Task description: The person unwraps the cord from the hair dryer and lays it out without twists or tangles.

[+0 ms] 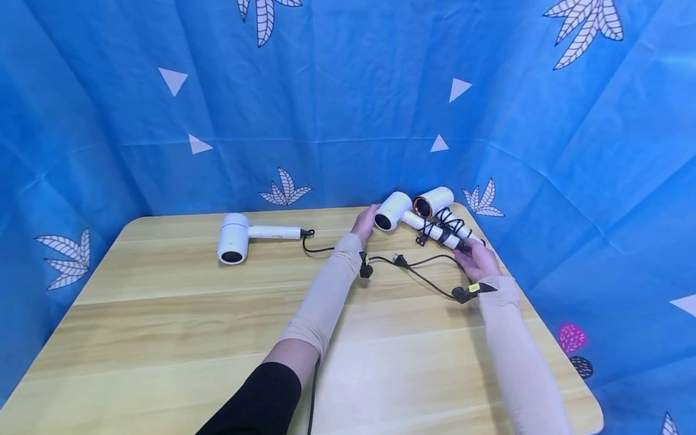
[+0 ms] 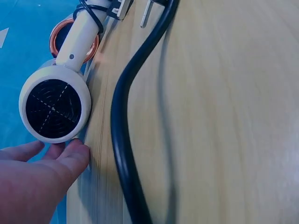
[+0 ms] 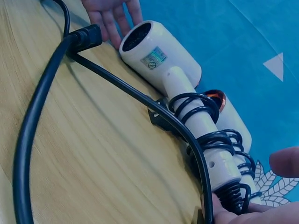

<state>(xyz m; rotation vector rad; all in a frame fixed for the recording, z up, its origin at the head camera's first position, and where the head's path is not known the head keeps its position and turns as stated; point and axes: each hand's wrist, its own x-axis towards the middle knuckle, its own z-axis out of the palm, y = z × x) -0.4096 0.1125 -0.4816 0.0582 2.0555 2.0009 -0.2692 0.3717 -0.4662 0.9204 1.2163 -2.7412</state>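
Near the table's (image 1: 163,338) far right corner, the nearer cord-wrapped dryer (image 1: 414,220) slants lengthwise between my unclosed hands, head by my left hand (image 1: 365,223), handle end at my right hand (image 1: 481,260).

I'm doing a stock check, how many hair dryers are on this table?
3: one dryer on the left, a second dryer between the left hand and right hand, and a third dryer just behind that one.

Blue leaf-print curtain (image 1: 348,90) behind pale wooden table (image 1: 163,326).
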